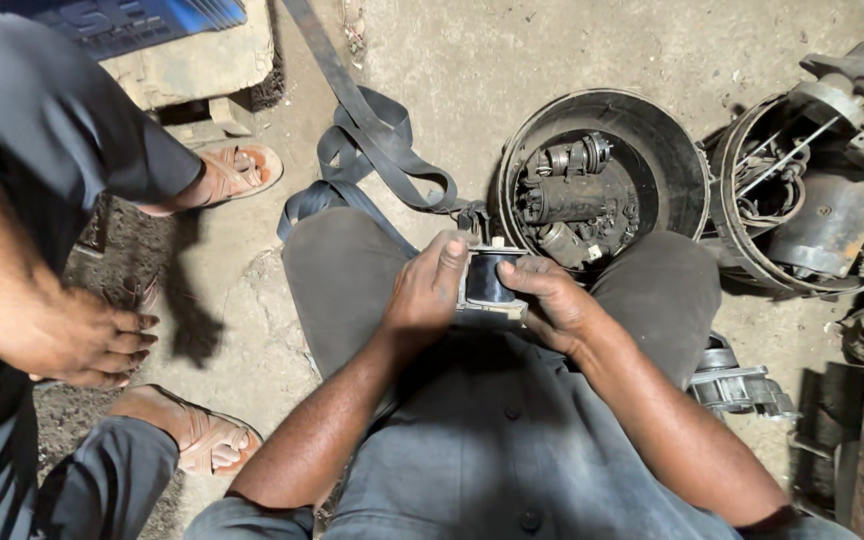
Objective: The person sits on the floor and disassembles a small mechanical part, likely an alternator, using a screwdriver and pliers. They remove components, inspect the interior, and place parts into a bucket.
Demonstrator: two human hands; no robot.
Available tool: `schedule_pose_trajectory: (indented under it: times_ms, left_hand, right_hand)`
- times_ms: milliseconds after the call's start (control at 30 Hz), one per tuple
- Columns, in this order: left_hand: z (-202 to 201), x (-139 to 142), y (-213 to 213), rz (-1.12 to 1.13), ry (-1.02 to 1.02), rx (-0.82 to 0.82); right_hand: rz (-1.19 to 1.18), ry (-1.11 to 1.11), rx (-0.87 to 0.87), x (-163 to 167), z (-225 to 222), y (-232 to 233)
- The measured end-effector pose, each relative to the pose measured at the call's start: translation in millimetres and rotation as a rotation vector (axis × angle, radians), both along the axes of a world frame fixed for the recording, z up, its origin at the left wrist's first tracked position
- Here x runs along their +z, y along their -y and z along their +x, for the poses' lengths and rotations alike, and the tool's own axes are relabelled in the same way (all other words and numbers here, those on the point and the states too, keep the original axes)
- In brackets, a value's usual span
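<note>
Centrally, left hand [430, 290] and right hand [549, 298] both clasp a small dark coil [489, 279], fingers closed around it, below the round bin [652, 140]

The person wears a grey button-front shirt [497, 440] with dark round buttons down its middle and sleeves ending above the elbows, over dark grey trousers [352, 275]; both forearms and hands are bare.
</note>
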State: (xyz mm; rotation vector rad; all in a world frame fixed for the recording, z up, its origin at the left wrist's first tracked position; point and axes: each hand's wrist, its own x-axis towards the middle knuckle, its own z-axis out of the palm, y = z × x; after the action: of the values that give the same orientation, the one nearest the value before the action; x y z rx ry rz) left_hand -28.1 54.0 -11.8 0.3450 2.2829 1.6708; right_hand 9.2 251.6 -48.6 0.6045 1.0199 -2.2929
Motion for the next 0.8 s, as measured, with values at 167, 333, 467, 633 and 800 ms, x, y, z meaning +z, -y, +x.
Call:
schedule_pose_trajectory:
  times_ms: [167, 333, 467, 633, 800]
  left_hand:
    - [-2.3, -7.4, -2.2, -0.097, 0.094, 0.048]
    - [0.0, -5.6, -4.3, -0.058, 0.004, 0.046]
    - [-0.2, -0.6, -4.6, -0.083, 0.033, 0.053]
    - [-0.9, 1.3, -6.1, -0.055, -0.039, 0.037]
    - [0.6, 0.6, -8.3, -0.034, -0.199, 0.041]
  right_hand:
    - [0.445, -0.094, 0.151, 12.4, -2.4, 1.9]
    - [0.402, -0.088, 0.157, 2.4, -2.8, -1.7]
    - [0.004, -0.115, 0.129, -10.6, -2.3, -7.4]
    - [0.282, -0.109, 0.176, -3.7, -3.2, -6.3]
    - [0.453, -0.232, 0.151, 3.7, -2.7, -0.8]
